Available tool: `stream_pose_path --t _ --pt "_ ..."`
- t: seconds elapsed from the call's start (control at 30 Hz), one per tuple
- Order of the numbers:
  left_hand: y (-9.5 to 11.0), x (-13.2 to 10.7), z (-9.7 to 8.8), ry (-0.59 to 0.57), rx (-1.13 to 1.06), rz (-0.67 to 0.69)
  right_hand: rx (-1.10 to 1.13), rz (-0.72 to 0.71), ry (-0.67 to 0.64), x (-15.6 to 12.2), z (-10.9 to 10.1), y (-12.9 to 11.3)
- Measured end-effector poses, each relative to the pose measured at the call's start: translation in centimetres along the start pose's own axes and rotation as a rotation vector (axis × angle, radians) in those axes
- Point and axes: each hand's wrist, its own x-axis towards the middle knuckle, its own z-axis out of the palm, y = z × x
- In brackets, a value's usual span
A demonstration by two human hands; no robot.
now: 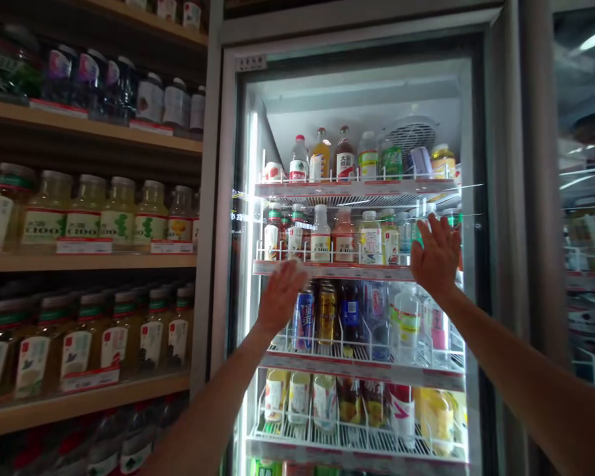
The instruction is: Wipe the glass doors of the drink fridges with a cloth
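Note:
My right hand [437,256] is raised with its fingers spread in front of the glass door of a lit drinks fridge [367,86]. It overlaps the right end of the second shelf's bottles. Lower and further left, my left hand [281,299] reaches up with its fingers stretched out, somewhat blurred. A small pale patch shows by its fingertips; I cannot make out what it is. Beside that hand, behind the glass, stand a blue can [304,318] and a gold can [326,314]. Whether either palm touches the glass is hard to tell.
Wooden shelves [94,263] on the left hold rows of bottled juice [152,211]. Inside the fridge, wire shelves [357,362] carry bottles and cans. Metal door frame [215,198] divides fridge and shelving. Another glass-fronted cabinet [590,284] stands at the right.

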Motion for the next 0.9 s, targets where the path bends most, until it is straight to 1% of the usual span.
stream_pose_path --t 0.03,0.07,0.1,0.13,0.17,0.2,0.23,0.27,0.3,0.33,0.37,0.4,0.47,0.5,0.53,0.57,0.6,0.67,0.7,0.73,0.77,0.8,0.83,0.9 --pt "-1.2 0.1 -0.4 0.097 0.037 -0.148 -0.003 0.002 -0.006 0.0 0.0 0.0" --pt "-2.0 0.3 -0.6 0.18 0.062 -0.266 -0.006 0.003 -0.01 0.0 0.0 0.0" --pt "-2.1 0.5 -0.5 0.237 0.072 -0.34 -0.008 0.003 -0.016 0.0 0.0 0.0" --pt "-1.5 0.7 -0.3 0.259 0.073 -0.371 -0.007 0.001 -0.021 -0.1 0.0 0.0" --pt "-0.5 0.7 0.1 0.239 0.058 -0.329 -0.005 0.001 -0.022 -0.1 0.0 0.0" --pt "0.8 0.7 0.5 0.181 0.03 -0.224 -0.001 0.002 -0.023 -0.1 0.0 0.0" --pt "1.9 0.7 0.9 0.099 -0.004 -0.086 0.003 0.006 -0.024 -0.1 0.0 0.0" --pt "2.7 0.5 1.1 0.019 -0.035 0.043 0.006 0.009 -0.024 -0.1 -0.1 0.0" --pt "2.8 0.3 1.1 -0.045 -0.056 0.134 0.009 0.011 -0.023 -0.1 -0.1 0.1" --pt "2.3 0.2 1.0 -0.076 -0.063 0.16 0.008 0.011 -0.018 -0.1 -0.1 0.1" --pt "1.3 0.1 0.7 -0.062 -0.049 0.098 0.006 0.006 -0.013 -0.1 -0.1 0.1" --pt "0.0 0.1 0.3 -0.001 -0.018 -0.049 0.002 -0.002 -0.007 -0.1 -0.1 0.1" --pt "-2.1 0.3 -0.1 0.178 0.049 -0.389 -0.006 -0.015 0.008 -0.1 0.0 0.1" --pt "-2.3 0.4 -0.1 0.247 0.069 -0.506 -0.007 -0.018 0.015 -0.1 0.1 0.1" --pt "-1.9 0.5 0.1 0.282 0.072 -0.55 -0.007 -0.019 0.023 0.0 0.1 0.2" --pt "-0.8 0.5 0.4 0.269 0.056 -0.502 -0.004 -0.019 0.03 0.0 0.1 0.2" --pt "0.7 0.4 0.8 0.213 0.024 -0.375 0.001 -0.018 0.035 0.0 0.1 0.2" --pt "3.6 -0.2 1.5 0.033 -0.061 -0.013 0.013 -0.014 0.028 -0.1 0.0 0.2" --pt "4.4 -0.5 1.6 -0.049 -0.089 0.125 0.017 -0.008 0.021 -0.1 0.0 0.2" --pt "4.6 -0.9 1.4 -0.11 -0.098 0.196 0.02 -0.001 0.011 -0.1 0.0 0.2" --pt "4.1 -1.3 1.2 -0.138 -0.09 0.186 0.02 0.006 0.003 -0.1 0.0 0.2" --pt "3.1 -1.5 0.8 -0.129 -0.066 0.1 0.018 0.01 -0.001 -0.1 0.0 0.2" --pt "1.8 -1.7 0.4 -0.088 -0.03 -0.033 0.014 0.012 -0.003 -0.1 0.0 0.2" --pt "-0.3 -1.7 -0.1 0.065 0.046 -0.334 0.01 0.008 -0.008 -0.1 0.1 0.2"
